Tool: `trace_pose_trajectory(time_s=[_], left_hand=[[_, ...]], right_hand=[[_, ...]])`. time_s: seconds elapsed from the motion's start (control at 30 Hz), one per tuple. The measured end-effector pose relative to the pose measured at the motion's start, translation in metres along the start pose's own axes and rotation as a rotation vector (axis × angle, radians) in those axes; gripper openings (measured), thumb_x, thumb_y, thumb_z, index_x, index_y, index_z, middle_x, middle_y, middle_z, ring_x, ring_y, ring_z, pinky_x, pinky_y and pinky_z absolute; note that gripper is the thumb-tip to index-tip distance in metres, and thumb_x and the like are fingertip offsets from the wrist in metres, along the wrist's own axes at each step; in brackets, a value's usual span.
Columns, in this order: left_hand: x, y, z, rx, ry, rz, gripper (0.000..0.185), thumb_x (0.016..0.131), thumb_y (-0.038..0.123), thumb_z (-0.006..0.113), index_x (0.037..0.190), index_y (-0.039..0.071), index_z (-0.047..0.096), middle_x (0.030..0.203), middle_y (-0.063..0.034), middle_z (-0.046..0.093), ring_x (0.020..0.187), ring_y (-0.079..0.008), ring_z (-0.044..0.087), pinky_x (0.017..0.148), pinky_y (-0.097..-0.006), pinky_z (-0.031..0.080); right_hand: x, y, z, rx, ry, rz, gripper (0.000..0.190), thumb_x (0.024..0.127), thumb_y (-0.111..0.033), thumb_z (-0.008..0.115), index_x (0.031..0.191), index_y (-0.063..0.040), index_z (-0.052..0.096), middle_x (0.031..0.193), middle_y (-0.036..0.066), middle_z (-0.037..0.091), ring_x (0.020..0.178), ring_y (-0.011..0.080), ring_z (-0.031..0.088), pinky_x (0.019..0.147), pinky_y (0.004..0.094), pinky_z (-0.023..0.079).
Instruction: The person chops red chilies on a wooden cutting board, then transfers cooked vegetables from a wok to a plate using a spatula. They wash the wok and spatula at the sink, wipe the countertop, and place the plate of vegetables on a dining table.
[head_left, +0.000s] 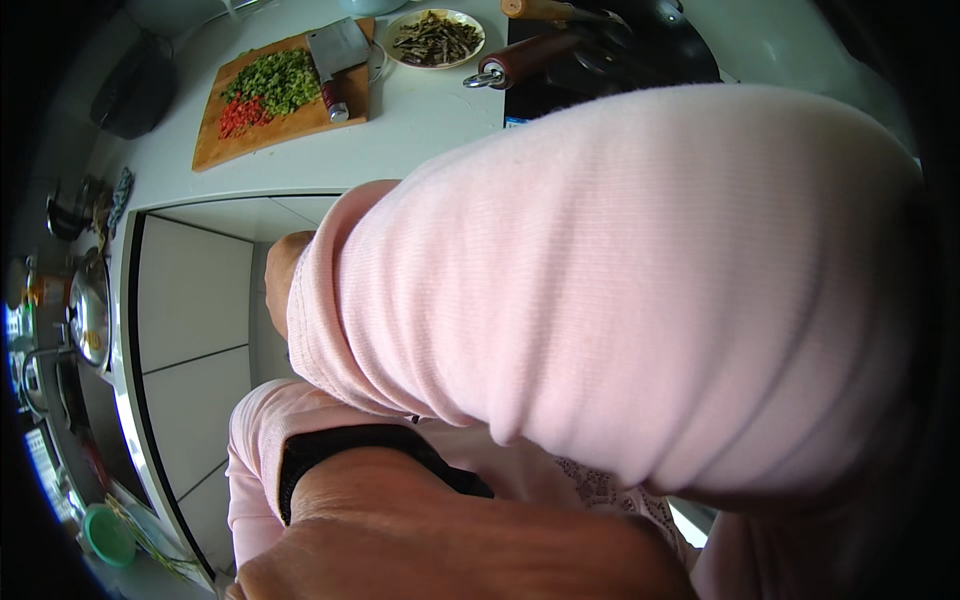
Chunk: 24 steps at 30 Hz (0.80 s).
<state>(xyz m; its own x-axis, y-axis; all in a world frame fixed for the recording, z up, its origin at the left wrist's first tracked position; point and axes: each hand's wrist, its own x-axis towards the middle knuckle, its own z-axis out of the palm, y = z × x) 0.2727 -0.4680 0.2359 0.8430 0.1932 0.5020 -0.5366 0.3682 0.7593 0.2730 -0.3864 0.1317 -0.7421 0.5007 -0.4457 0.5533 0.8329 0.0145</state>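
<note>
My right arm in a pink sleeve spans the view from the right. Beyond its cuff, part of my right hand (282, 281) shows in front of the white cabinet fronts; its fingers are hidden. My left hand (457, 551) is very close to the camera at the bottom, its back turned up and its fingertips out of sight. A black band rings the left wrist at the pink cuff. Whether either hand holds anything cannot be seen. On the counter beyond lies a wooden cutting board (289, 133) with chopped green vegetables (281, 79), chopped red pepper (241, 116) and a cleaver (339, 49).
A plate of dark green strips (437, 39) stands beside the board. Right of it, a wok (660, 45) with a brown handle (536, 58) sits on a black cooktop; a wooden-handled utensil (536, 9) rests there. Leftward are a metal lid (90, 315) and a green bowl (109, 534).
</note>
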Motion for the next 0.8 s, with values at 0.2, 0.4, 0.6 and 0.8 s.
trace_pose_trajectory(time_s=[0.2,0.4,0.6,0.8], left_hand=[[0.0,0.0,0.014,-0.112,0.03,0.002,0.024,0.087,0.0,0.048,0.11,-0.003,0.045,0.101,-0.0176,0.06,0.079,-0.0155,0.055,0.067,-0.0245,0.042],[-0.025,0.012,0.011,-0.109,0.211,0.043,0.023,0.087,0.001,0.048,0.11,-0.002,0.045,0.1,-0.018,0.06,0.078,-0.0156,0.054,0.066,-0.0247,0.042],[-0.09,0.059,-0.015,-0.089,0.661,0.095,0.021,0.091,0.02,0.051,0.101,0.002,0.046,0.071,-0.0098,0.054,0.053,-0.0129,0.047,0.048,-0.0243,0.037],[-0.199,0.098,-0.063,0.105,1.044,0.344,0.017,0.095,0.02,0.04,0.104,0.006,0.045,0.064,-0.0048,0.05,0.045,-0.0123,0.04,0.046,-0.026,0.035]], right_hand=[[-0.017,-0.006,0.002,-0.026,0.077,-0.054,0.006,0.071,-0.012,0.065,0.07,-0.009,0.07,0.073,0.008,0.07,0.069,0.024,0.069,0.053,0.035,0.052],[-0.034,-0.002,-0.008,-0.069,0.234,-0.162,0.006,0.071,-0.01,0.065,0.068,-0.009,0.07,0.072,0.008,0.069,0.068,0.0241,0.069,0.053,0.0345,0.052],[-0.004,0.031,-0.05,0.218,-0.123,-0.071,0.02,0.084,-0.026,0.058,0.085,-0.012,0.072,0.088,0.008,0.071,0.084,0.0251,0.069,0.063,0.0355,0.053],[0.137,0.055,-0.07,0.02,0.199,0.064,0.016,0.081,-0.018,0.059,0.086,-0.008,0.071,0.084,0.012,0.07,0.082,0.0282,0.069,0.069,0.0375,0.054]])
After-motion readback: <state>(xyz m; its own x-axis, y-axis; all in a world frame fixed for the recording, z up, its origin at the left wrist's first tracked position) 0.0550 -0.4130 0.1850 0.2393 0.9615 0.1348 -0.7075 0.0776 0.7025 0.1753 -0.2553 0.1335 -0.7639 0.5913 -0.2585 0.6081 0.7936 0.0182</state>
